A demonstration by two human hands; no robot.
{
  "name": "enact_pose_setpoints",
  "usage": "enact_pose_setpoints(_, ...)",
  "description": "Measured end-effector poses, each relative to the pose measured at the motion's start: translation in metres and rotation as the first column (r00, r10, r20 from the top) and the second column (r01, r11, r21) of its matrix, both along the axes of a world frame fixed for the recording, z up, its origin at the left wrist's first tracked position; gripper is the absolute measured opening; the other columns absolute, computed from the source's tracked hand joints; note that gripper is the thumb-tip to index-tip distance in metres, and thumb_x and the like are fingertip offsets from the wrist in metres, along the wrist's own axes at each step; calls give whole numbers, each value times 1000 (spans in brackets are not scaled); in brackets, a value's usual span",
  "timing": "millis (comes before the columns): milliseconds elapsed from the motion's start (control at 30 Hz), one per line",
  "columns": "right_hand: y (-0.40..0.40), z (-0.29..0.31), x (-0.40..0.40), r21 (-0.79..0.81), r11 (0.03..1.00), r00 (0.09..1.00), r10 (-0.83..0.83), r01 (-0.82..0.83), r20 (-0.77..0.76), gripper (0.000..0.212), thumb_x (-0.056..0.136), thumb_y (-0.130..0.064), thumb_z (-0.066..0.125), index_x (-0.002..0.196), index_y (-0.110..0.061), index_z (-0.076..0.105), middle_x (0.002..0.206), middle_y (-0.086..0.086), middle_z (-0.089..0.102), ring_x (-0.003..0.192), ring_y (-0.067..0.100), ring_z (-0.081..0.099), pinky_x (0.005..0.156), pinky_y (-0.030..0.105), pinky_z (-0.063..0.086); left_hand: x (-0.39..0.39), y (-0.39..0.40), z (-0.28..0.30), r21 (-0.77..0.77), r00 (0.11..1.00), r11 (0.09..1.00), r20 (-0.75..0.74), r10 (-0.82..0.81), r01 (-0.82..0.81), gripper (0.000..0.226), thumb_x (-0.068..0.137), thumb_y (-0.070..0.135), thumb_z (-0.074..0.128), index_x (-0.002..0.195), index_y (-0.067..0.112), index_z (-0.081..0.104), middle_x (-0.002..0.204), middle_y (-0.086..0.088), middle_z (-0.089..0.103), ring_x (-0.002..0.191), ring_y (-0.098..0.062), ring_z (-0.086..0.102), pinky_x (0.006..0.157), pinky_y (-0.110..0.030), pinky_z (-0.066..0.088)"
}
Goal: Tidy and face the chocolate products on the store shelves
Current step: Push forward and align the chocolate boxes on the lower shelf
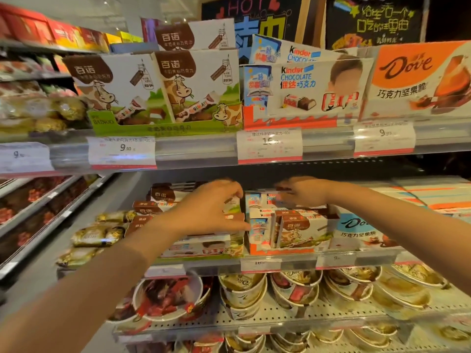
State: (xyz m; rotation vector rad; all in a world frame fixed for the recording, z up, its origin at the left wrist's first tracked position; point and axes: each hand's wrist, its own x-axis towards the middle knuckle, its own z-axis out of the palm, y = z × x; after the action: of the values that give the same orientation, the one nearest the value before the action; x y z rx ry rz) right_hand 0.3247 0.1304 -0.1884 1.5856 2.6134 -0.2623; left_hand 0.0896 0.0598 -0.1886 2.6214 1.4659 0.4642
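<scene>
On the middle shelf, my left hand (pixel 211 207) grips a white and green Bainuo chocolate box (pixel 233 208), fingers over its top and thumb under it, above the green Bainuo display tray (pixel 229 252). More brown-topped Bainuo boxes (pixel 150 208) are stacked behind my wrist. My right hand (pixel 303 192) reaches left over the stacked Kinder chocolate boxes (pixel 257 215); its fingertips are blurred at their top. Two Bainuo boxes (pixel 300 230) stand in the orange Kinder tray (pixel 257 248). A blue Dove box (pixel 356 230) lies to the right.
The upper shelf holds upright Bainuo (pixel 158 90), Kinder (pixel 305 87) and orange Dove (pixel 418 77) cartons behind price tags (pixel 270 146). Gold-wrapped chocolates (pixel 96 235) lie left of my forearm. Cups of Dove chocolates (pixel 244 289) fill the perforated shelf below. Another shelving unit (pixel 38 200) runs off left.
</scene>
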Motion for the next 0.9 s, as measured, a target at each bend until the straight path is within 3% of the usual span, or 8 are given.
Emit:
enact_pose_setpoints(67, -9, 5, -4, 74, 997, 990, 40, -30, -138, 52, 98, -39, 39, 145, -21, 28, 151, 2, 32, 136, 20, 33, 107, 29, 28, -29, -6, 7, -54, 995, 998, -96, -21, 15, 47, 65, 69, 62, 96, 34, 53, 114, 17, 47, 107, -4, 40, 91, -31, 38)
enact_pose_setpoints(167, -34, 8, -18, 287, 936, 907, 291, -203, -305, 29, 93, -27, 51, 121, -21, 55, 137, 1, 48, 126, 16, 43, 104, 31, 35, -76, -11, 0, -113, 981, 994, -192, -27, 5, 38, 62, 71, 49, 82, 39, 54, 127, 22, 34, 121, 1, 21, 105, -39, 24)
enact_pose_setpoints(300, -67, -12, -56, 332, 806, 784, 573, -490, -236, 17, 81, -26, 60, 93, -22, 71, 131, -1, 51, 123, 12, 43, 100, 30, 29, -106, -12, -7, -154, 989, 988, -145, -39, 17, 25, 68, 63, 51, 90, 52, 55, 131, 31, 27, 125, 4, 17, 111, -43, 17)
enact_pose_setpoints(400, -70, -27, -80, 415, 774, 819, 564, -478, -109, 24, 79, -35, 63, 99, -25, 72, 134, 1, 52, 123, 20, 46, 101, 37, 33, -108, -8, -8, -179, 995, 984, -94, -42, 24, 21, 72, 55, 57, 91, 61, 51, 130, 33, 31, 125, 4, 24, 109, -37, 21)
enact_pose_setpoints(533, -69, -30, -97, 491, 770, 887, 461, -407, 12, 31, 81, -43, 64, 103, -21, 70, 139, 0, 47, 126, 24, 43, 103, 41, 33, -106, -3, -7, -184, 999, 983, -12, -31, 28, 23, 82, 33, 69, 91, 47, 54, 120, 29, 40, 120, 4, 37, 104, -23, 28)
enact_pose_setpoints(600, -69, -36, -106, 473, 787, 904, 425, -395, 48, 34, 84, -40, 63, 109, -18, 67, 143, 2, 41, 129, 25, 39, 104, 41, 31, -106, -2, -6, -163, 1000, 986, -8, -25, 23, 21, 79, 38, 71, 89, 44, 53, 114, 32, 41, 113, 4, 42, 99, -23, 31)
enact_pose_setpoints(767, -66, -30, -112, 407, 857, 896, 411, -317, -168, 29, 89, -32, 59, 111, -14, 61, 127, 2, 52, 110, 20, 53, 90, 34, 46, -113, 3, -3, -178, 998, 984, 46, 33, -24, 51, 60, 66, 57, 93, 27, 56, 102, 15, 57, 97, -1, 52, 83, -23, 41)
enact_pose_setpoints(900, -68, -13, -106, 312, 903, 861, 392, -294, -324, 23, 92, -28, 55, 110, -15, 56, 109, 1, 58, 95, 16, 55, 77, 29, 46, -119, 3, -2, -269, 991, 963, 132, 35, 2, 83, 46, 87, 55, 98, 22, 56, 109, 10, 55, 103, -1, 50, 79, -3, 36)
